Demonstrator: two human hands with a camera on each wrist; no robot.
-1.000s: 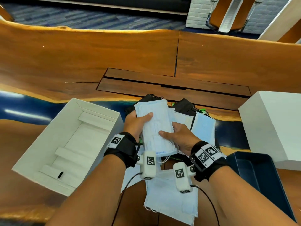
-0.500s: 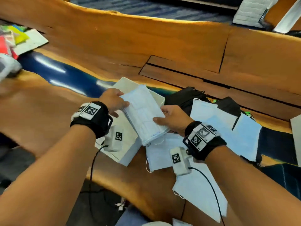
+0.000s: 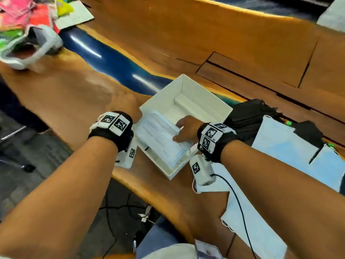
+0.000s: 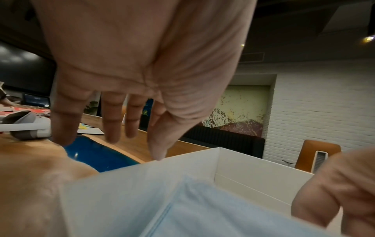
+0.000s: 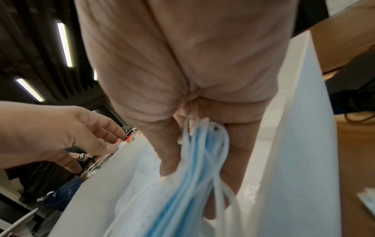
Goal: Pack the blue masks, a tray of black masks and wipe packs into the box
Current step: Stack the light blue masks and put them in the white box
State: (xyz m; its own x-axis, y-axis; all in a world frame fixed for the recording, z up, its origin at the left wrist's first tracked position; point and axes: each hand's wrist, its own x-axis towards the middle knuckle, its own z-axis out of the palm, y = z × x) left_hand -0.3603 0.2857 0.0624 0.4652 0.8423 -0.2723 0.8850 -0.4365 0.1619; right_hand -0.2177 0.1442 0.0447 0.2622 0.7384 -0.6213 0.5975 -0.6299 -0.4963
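An open white box (image 3: 208,92) stands near the table's front edge. A stack of blue masks (image 3: 160,137) lies tilted inside it, one end by the near wall. My right hand (image 3: 182,130) reaches into the box and pinches the stack's right end between thumb and fingers (image 5: 170,160). My left hand (image 3: 124,103) hovers blurred just outside the box's left wall, fingers (image 4: 113,128) spread and holding nothing. Black masks (image 3: 248,118) lie in a heap right of the box. More blue masks (image 3: 280,146) lie loose beside them.
A grey and white headset (image 3: 31,47) and colourful clutter sit at the far left of the wooden table. A blue resin strip (image 3: 112,60) runs behind the box. Further loose masks (image 3: 252,230) overhang the near table edge under my right arm.
The mask stack has gone left and down into the box. My left hand has let go of it and moved off past the box's left wall. The view has swung left.
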